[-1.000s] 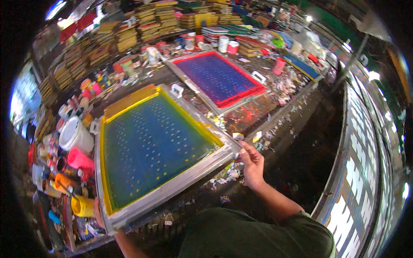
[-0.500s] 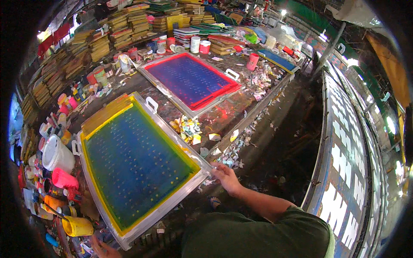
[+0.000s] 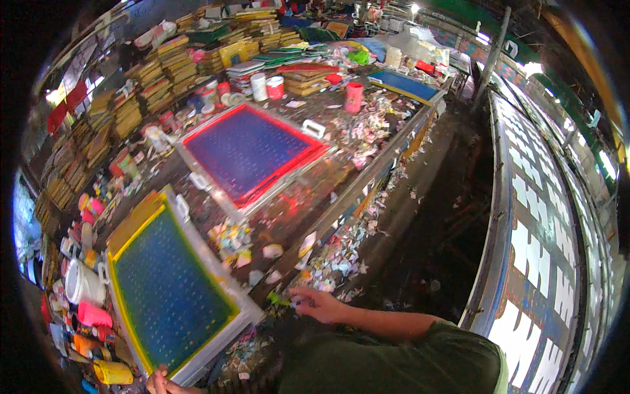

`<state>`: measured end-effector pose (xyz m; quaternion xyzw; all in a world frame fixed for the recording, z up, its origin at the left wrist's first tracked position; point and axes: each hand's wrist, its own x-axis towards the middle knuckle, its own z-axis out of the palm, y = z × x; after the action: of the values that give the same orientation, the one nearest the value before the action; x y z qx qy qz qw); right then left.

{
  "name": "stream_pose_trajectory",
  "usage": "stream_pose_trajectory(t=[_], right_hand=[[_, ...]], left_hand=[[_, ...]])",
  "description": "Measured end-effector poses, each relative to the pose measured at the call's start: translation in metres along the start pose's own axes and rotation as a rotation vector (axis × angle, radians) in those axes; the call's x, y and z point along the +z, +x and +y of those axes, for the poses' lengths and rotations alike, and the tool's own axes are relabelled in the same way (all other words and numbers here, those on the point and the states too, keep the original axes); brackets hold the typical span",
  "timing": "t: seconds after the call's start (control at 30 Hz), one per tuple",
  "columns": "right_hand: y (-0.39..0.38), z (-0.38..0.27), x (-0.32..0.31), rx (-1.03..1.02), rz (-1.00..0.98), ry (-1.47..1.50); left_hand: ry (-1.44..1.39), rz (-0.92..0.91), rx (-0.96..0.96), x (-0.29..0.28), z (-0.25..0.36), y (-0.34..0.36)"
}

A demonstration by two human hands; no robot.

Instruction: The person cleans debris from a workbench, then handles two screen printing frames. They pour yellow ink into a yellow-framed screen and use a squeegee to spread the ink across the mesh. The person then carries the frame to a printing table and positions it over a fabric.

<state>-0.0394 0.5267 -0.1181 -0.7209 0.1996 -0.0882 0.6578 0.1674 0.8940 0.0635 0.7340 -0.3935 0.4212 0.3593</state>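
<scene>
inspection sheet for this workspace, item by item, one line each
Surface: dark table, stained, partly red
Main things: yellow-edged frame with blue inside, at lower left; red-edged frame, also blue inside, lies beyond it on the table
Clutter: heaped paper scraps; white bucket, yellow container, pink pail
Hands: left hand at the yellow-edged frame's near end, grip unclear; right hand with a yellow-green scrap by its fingertips, grip unclear
Cables: nothing seen clearly
Surroundings: stacked frames behind; long board with white shapes on the right; slanted pole
</scene>
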Motion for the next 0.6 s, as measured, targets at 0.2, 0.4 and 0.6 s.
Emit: stream_pose_trajectory(t=[0.2, 0.4, 0.6], right_hand=[[-0.093, 0.025, -0.204, 0.11, 0.385, 0.114], [-0.205, 0.019, -0.344, 0.086, 0.952, 0.221], [-0.274, 0.011, -0.423, 0.06, 1.261, 0.225]], left_hand=[[-0.425, -0.078, -0.245, 0.184, 0.14, 0.005], [-0.724, -0.187, -0.009, 0.342, 0.304, 0.069], [-1.18, -0.377, 0.242, 0.476, 0.449, 0.104]])
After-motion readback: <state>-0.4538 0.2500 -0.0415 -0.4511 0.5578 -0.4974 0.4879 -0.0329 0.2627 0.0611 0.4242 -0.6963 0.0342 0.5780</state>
